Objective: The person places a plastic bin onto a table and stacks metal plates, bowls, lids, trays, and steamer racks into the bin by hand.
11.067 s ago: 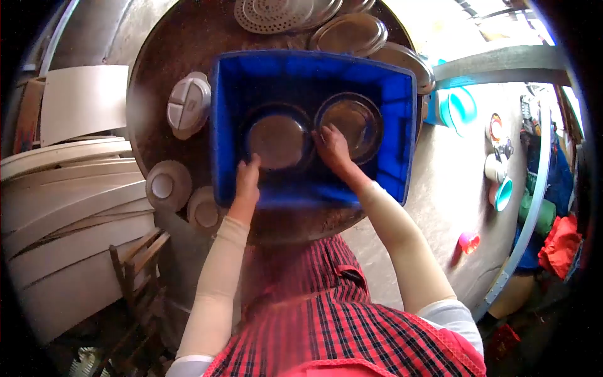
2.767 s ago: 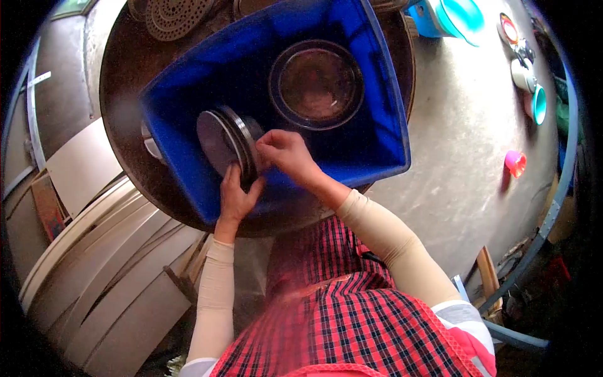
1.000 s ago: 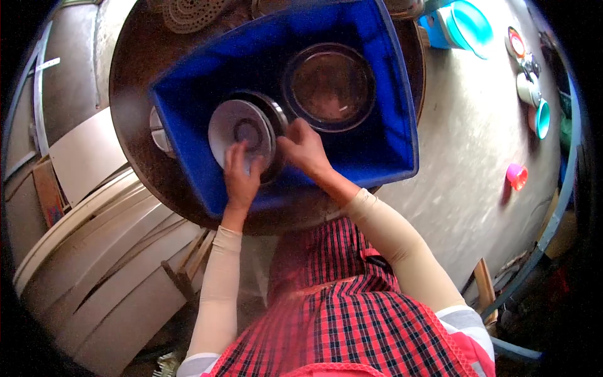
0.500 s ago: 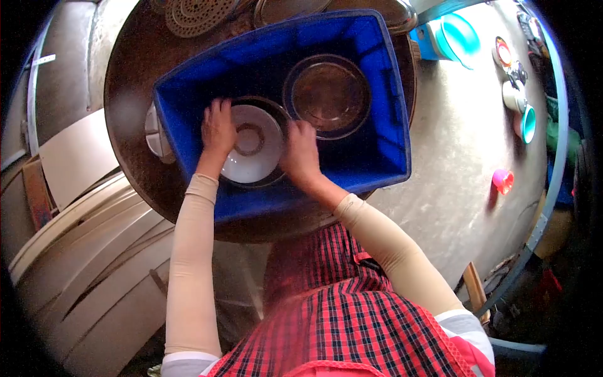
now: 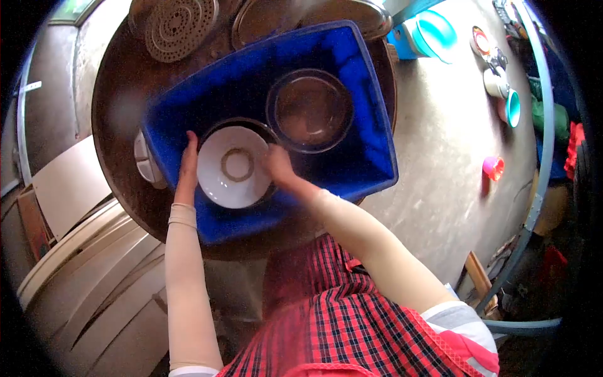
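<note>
A white bowl [image 5: 217, 179] with a brownish ring at its middle is between my hands inside a blue plastic bin [image 5: 295, 41]. My left hand [image 5: 189, 164] lies along the bowl's left edge, fingers fairly straight against it. On the opposite edge, my right hand [image 5: 278, 167] grips with bent fingers, the tips partly hidden. Below the bowl, the dark rim of a round pot or basin [image 5: 254, 124] shows. A round clear-rimmed vessel [image 5: 311, 110] lies in the bin to the right; its exact kind I cannot tell.
Under the bin is a round dark table [image 5: 119, 125]. A perforated metal disc [image 5: 181, 28] and shiny round lids [image 5: 264, 22] lie along its far edge. A white object [image 5: 146, 162] sits left of the bin. Turquoise basins [image 5: 435, 36] and a pink cup [image 5: 494, 168] stand on the floor at right.
The white bowl looks larger and nearer, raised a little between my hands. My left hand has shifted from over its edge to its outer side. The view has shifted slightly.
</note>
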### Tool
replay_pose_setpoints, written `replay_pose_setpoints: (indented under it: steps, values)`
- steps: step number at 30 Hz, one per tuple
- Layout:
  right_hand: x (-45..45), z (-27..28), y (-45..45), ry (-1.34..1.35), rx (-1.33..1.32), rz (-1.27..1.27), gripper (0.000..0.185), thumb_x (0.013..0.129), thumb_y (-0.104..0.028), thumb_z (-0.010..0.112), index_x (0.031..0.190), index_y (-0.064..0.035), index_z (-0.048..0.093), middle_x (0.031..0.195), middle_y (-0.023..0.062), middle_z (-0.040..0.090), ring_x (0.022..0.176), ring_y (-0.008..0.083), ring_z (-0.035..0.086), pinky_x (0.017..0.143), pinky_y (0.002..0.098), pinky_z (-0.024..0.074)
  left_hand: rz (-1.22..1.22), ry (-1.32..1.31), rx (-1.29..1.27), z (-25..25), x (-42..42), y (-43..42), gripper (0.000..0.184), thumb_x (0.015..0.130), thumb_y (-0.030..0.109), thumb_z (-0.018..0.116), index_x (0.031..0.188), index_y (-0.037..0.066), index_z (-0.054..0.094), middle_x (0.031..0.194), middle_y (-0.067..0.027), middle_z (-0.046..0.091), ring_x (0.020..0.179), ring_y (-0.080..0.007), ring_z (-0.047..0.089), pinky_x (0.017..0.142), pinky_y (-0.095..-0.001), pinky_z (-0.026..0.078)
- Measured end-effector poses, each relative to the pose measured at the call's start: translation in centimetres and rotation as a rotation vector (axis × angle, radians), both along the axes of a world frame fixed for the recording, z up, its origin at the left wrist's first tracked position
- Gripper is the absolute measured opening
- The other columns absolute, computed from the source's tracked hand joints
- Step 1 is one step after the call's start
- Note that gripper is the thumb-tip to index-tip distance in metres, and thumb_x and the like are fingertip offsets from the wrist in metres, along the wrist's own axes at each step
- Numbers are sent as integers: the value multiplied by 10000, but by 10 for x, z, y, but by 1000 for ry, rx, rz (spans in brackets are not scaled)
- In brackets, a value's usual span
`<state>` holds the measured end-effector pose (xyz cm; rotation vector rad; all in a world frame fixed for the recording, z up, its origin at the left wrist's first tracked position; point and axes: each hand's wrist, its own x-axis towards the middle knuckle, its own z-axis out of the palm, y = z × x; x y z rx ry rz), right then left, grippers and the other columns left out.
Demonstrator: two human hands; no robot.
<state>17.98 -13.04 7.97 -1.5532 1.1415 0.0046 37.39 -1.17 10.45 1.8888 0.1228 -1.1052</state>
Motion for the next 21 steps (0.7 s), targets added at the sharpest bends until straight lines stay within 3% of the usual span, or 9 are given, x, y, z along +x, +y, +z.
replay_pose_setpoints:
  steps: [2,4,5,8,11,13,14,17,21]
  values:
    - [-10,18,-6,25,44,-26,311,642,-125,625,915,23,623,878,248,617,837,375,609,735,414,486,90,-47,-32,8,-5,-1,895,805,708,348,1221,-77,455,1230,-124,499,1099,-212,476,925,-293,366]
    - [-33,29,-25,-85,215,-47,340,630,-109,613,942,24,623,837,196,648,778,296,638,708,374,493,131,-51,-63,12,-4,-1,883,804,706,356,1200,-75,475,1205,-120,520,1083,-213,487,916,-300,375]
    - [-46,32,-36,-121,275,-107,340,629,-102,608,942,28,624,818,160,651,746,251,630,679,350,491,-11,-97,-80,10,-5,0,842,807,696,369,1160,-55,507,1128,-113,573,1005,-206,532,878,-321,407]
    - [-73,32,-63,-343,390,-411,321,624,-85,603,921,36,629,787,91,646,671,178,601,603,305,480,-589,-793,261,-10,-13,14,506,760,489,593,1000,45,629,976,-189,632,941,-321,598,802,-384,457]
    - [-98,20,-104,-158,378,-430,332,653,-6,616,983,24,593,810,81,622,666,198,587,610,292,472,-547,-709,245,-3,-11,5,364,701,350,654,924,62,657,942,-198,622,935,-368,577,764,-404,471]
    - [-124,-52,-114,-275,148,-269,336,667,-63,623,988,25,583,867,99,616,725,228,591,634,310,470,-619,-675,271,-24,5,17,324,707,306,648,906,51,652,918,-199,620,891,-371,587,739,-409,477]
    - [-123,-51,-116,-312,222,-324,345,670,-74,625,997,23,579,891,100,613,758,233,588,651,321,470,-658,-658,285,-29,11,21,303,710,284,644,898,45,649,906,-200,619,869,-373,591,727,-411,480]
    - [-117,-42,-122,-368,506,-535,384,676,-96,625,1037,20,564,957,100,602,849,246,577,708,352,468,-737,-658,323,50,-3,-3,265,705,243,620,869,36,643,871,-208,617,844,-382,588,727,-414,481]
    - [-108,-60,-114,-339,460,-595,380,705,-92,617,1075,-24,558,984,98,597,860,234,564,756,360,453,-756,-829,431,92,-6,2,269,678,177,603,900,30,639,872,-212,621,833,-378,595,725,-411,482]
